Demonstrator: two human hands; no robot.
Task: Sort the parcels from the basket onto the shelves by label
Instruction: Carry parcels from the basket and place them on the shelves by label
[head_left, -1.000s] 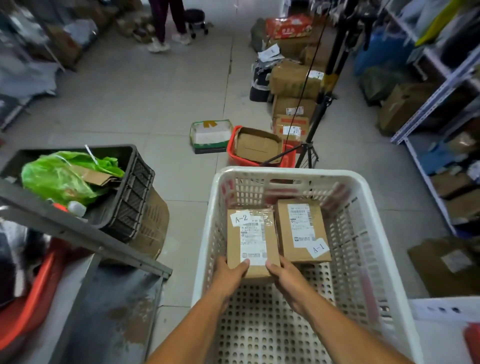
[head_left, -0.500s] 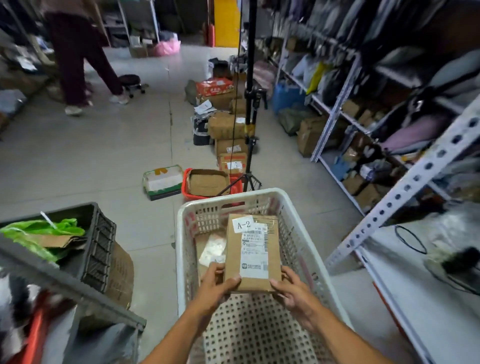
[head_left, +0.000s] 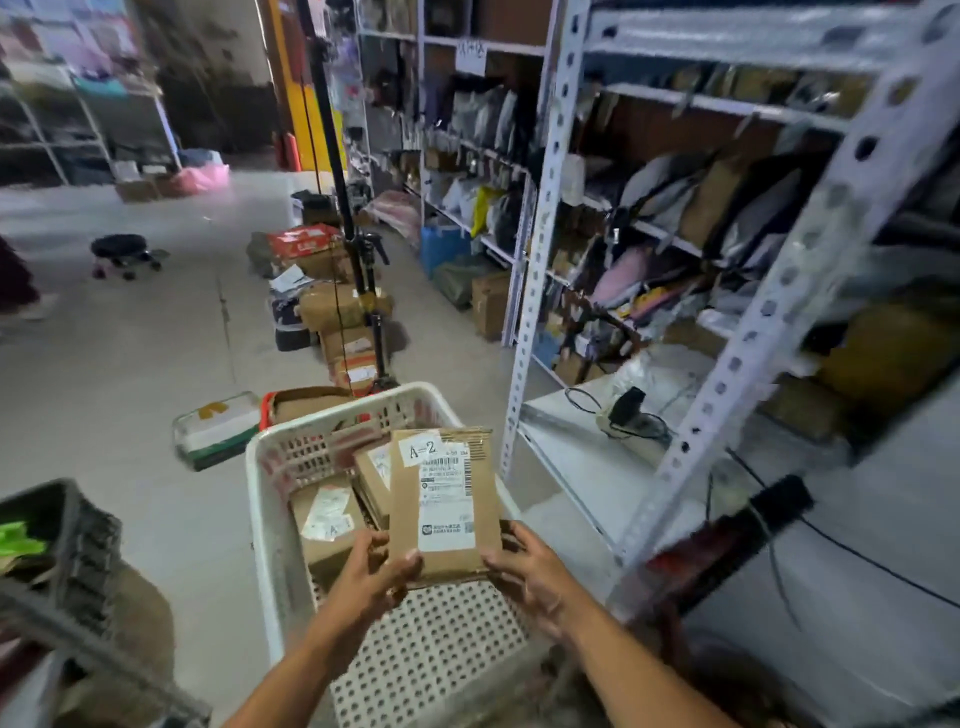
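Note:
A flat brown cardboard parcel (head_left: 447, 499) with a white "A-2" sticker and a shipping label is held upright above the white perforated plastic basket (head_left: 270, 519). My left hand (head_left: 371, 577) grips its lower left corner, thumb on the front. My right hand (head_left: 530, 566) grips its lower right corner. Two more brown parcels lie in the basket behind it: one (head_left: 324, 519) at the left and one (head_left: 371, 475) partly hidden by the held parcel. A white metal shelf rack (head_left: 540, 218) stands to the right, its lower shelf board (head_left: 576, 457) close by.
A black tripod pole (head_left: 358, 270) and a row of cardboard boxes (head_left: 337, 312) stand on the floor ahead. A red bin (head_left: 306, 405) and a green-white box (head_left: 218, 428) sit beyond the basket. A black crate (head_left: 67, 540) is at the left. Cables and a charger (head_left: 628, 415) lie on the shelf.
Both hands lifted the A-2 parcel out of the basket and higher. My view swung up and to the right, bringing the shelf rack into view.

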